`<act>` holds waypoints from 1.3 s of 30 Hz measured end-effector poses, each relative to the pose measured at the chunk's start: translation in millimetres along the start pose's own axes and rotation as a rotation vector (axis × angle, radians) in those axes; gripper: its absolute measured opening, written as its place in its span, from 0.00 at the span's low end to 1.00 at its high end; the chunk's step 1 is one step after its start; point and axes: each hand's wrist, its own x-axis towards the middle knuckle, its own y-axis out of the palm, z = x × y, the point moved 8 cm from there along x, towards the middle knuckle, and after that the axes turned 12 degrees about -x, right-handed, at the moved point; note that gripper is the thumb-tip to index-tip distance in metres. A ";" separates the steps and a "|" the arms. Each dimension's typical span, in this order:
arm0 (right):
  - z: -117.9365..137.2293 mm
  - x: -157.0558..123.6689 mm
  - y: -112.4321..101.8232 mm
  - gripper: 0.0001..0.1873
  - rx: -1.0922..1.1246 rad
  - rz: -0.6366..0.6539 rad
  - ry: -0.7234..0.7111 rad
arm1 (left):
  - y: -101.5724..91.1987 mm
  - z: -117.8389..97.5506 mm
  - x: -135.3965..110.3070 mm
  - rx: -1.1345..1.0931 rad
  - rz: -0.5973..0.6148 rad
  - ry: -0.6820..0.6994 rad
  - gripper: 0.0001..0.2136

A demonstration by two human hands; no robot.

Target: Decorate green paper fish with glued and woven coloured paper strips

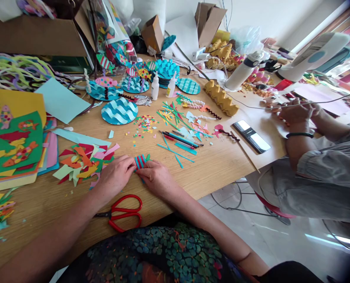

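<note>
A small striped paper fish (140, 161), blue with red bands and a bit of green at its right end, is pinched between my two hands just above the table's front part. My left hand (120, 171) grips its left end, fingers closed. On the right side, my right hand (157, 175) holds it with thumb and fingers, covering part of it. Red-handled scissors (126, 212) lie below my hands, their blades partly hidden under my left forearm. Paper scraps (82, 161) in several colours are heaped left of my left hand.
Beyond my hands lie paper dots (145, 124), thin paper strips (171, 114), pencils (180, 138) and a wavy-striped blue disc (119, 113). Two glue bottles (155, 86) stand behind. Coloured sheets (15, 137) are stacked left. A phone (251, 136) lies right, near another person's hands (298, 112).
</note>
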 end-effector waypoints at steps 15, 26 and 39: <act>2.1 -0.1 -0.3 0.13 -0.036 0.045 0.003 | -3.4 -5.2 -0.6 0.006 -0.017 -0.009 0.06; 2.1 0.4 -1.3 0.12 -0.007 0.079 0.003 | -18.3 0.4 0.1 -0.098 -0.122 0.024 0.04; 1.8 0.5 -0.3 0.12 0.016 0.042 -0.004 | -7.2 -16.2 -31.2 0.086 -0.062 0.275 0.17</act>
